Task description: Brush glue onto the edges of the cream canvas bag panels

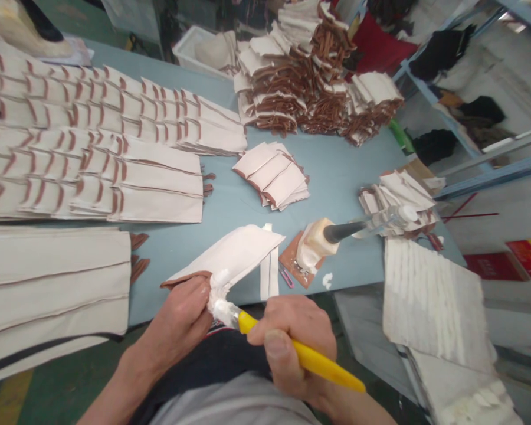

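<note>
My right hand point(296, 345) is wrapped round the yellow handle of a brush point(323, 367), whose bristle end is thick with white paste. That end touches the near edge of a cream fabric piece point(239, 251) with brown backing. My left hand point(181, 319) pinches the piece's brown-edged near corner, just left of the bristles. Under the piece's right side lie white strips point(269, 274). Beside them is a small pink-handled tool point(285, 275). A glue bottle point(316, 242) with a dark neck and white-smeared body stands on a brown square point(294, 260).
Overlapping rows of cream pieces point(159, 183) cover the left of the blue-grey table point(336, 165). A small stack point(274, 174) lies mid-table. Tall piles of brown and cream pieces point(292, 77) stand at the back, near a white bin point(194, 53). A white-crusted board point(429, 295) is at the right.
</note>
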`<state>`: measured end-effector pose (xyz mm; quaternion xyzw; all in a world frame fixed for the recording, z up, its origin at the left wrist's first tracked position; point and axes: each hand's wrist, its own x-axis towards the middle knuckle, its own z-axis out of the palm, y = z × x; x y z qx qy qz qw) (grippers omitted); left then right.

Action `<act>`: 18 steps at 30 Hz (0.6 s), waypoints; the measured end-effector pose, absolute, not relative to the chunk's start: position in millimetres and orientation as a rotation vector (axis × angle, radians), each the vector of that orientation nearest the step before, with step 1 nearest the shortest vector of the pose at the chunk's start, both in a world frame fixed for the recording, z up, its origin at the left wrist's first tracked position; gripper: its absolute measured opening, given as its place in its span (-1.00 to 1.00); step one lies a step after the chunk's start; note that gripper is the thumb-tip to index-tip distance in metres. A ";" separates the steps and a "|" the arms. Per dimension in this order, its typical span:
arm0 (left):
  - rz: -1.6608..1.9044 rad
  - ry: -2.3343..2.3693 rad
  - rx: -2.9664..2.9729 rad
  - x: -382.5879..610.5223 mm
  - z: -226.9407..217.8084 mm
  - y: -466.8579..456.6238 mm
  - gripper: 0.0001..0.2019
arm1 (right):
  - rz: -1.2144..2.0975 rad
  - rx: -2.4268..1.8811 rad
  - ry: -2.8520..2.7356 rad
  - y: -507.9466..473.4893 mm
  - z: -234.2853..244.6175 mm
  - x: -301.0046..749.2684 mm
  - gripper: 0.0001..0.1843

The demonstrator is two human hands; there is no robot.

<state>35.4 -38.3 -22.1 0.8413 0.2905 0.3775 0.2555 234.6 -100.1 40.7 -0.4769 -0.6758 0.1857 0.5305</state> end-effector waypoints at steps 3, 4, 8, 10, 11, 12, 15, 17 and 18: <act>1.001 0.811 2.290 35.2 -23.2 -40.5 -0.71 | 0.388 -1.251 -1.490 -100.6 41.7 240.5 -0.66; 0.995 0.821 2.299 36.0 -23.0 -41.2 -0.71 | 0.368 -1.301 -1.468 -100.2 42.9 242.8 -0.65; 0.980 0.798 2.332 40.3 -22.5 -42.1 -0.69 | 0.453 -1.371 -1.558 -98.4 51.9 243.2 -0.62; 0.988 0.783 2.337 41.2 -23.7 -41.3 -0.69 | 0.566 -1.365 -1.572 -98.6 55.0 239.0 -0.58; 0.999 0.778 2.334 41.1 -24.6 -40.9 -0.69 | 0.624 -1.373 -1.546 -98.9 55.1 237.0 -0.57; 1.010 0.773 2.325 40.8 -25.5 -40.5 -0.69 | 0.685 -1.384 -1.501 -98.9 54.0 235.5 -0.56; 1.029 0.766 2.246 40.1 -26.1 -40.3 -0.70 | 0.855 -1.403 -1.263 -95.7 44.3 235.2 -0.53; 0.999 0.820 2.144 40.4 -22.7 -40.8 -0.70 | 0.906 -1.413 -1.031 -89.2 35.1 238.1 -0.46; 0.956 0.866 2.072 40.7 -19.6 -40.9 -0.71 | 0.907 -1.414 -0.923 -84.9 30.7 240.2 -0.43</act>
